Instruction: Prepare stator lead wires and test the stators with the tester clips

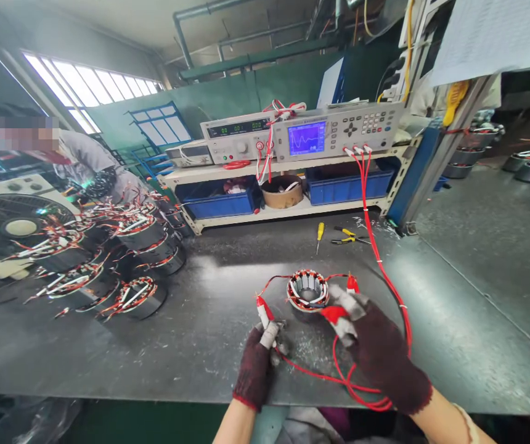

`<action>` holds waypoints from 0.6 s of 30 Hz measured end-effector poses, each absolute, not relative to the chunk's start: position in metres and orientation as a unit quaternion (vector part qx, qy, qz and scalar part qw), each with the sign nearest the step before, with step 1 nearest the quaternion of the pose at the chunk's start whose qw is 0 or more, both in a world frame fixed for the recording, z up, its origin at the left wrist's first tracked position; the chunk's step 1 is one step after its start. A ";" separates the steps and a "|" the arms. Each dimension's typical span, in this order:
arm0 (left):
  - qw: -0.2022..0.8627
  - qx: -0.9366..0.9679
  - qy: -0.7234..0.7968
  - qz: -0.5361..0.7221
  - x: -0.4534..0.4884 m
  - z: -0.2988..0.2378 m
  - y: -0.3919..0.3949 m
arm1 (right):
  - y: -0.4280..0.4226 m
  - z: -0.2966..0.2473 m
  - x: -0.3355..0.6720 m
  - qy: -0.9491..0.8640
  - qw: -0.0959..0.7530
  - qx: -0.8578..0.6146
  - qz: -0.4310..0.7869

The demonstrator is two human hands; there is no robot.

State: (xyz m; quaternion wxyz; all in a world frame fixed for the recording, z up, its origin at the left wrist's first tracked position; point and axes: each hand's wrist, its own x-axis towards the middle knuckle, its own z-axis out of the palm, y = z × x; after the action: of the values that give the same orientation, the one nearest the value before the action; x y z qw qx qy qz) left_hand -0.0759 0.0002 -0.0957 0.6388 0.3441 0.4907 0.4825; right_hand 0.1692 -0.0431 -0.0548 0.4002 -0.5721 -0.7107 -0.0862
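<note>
A wound motor stator point(302, 301) with white, red and black leads stands on the dark metal bench in front of me. To its left, my left hand point(258, 364), in a dark red glove with grey fingertips, pinches a red-and-white alligator clip point(264, 309). That clip's tip meets the end of a stator lead. My right hand point(383, 348), gloved the same way, closes on another red alligator clip point(334, 314) at the stator's right edge. Just beyond those fingers, a third red clip point(352, 283) is on a lead at the right. Red test cables point(376, 250) run from the clips.
Behind stands a shelf with a tester point(308, 140) showing a waveform and another meter point(240, 139). Below are blue bins point(352, 188). A yellow screwdriver point(320, 231) and pliers point(349, 239) lie on the bench. Stacked stators point(142, 302), a fan point(20, 228) and another person are at left.
</note>
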 end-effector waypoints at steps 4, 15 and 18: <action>0.678 0.335 0.473 0.451 -0.079 -0.108 -0.027 | -0.042 -0.080 0.208 -0.559 0.515 -0.650 -0.012; 0.653 0.606 0.362 0.272 -0.027 -0.056 -0.069 | -0.005 -0.101 0.203 -0.479 0.497 -0.703 0.173; 0.551 0.699 0.375 0.259 -0.019 -0.039 -0.056 | -0.042 -0.098 0.223 -0.479 0.442 -0.732 0.199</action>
State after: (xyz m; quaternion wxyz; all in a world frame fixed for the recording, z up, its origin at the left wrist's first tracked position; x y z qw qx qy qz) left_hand -0.0187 -0.0563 -0.0388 0.5506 0.6993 0.3753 0.2589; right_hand 0.2235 -0.0415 -0.0982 0.4421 -0.7321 -0.4785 0.1990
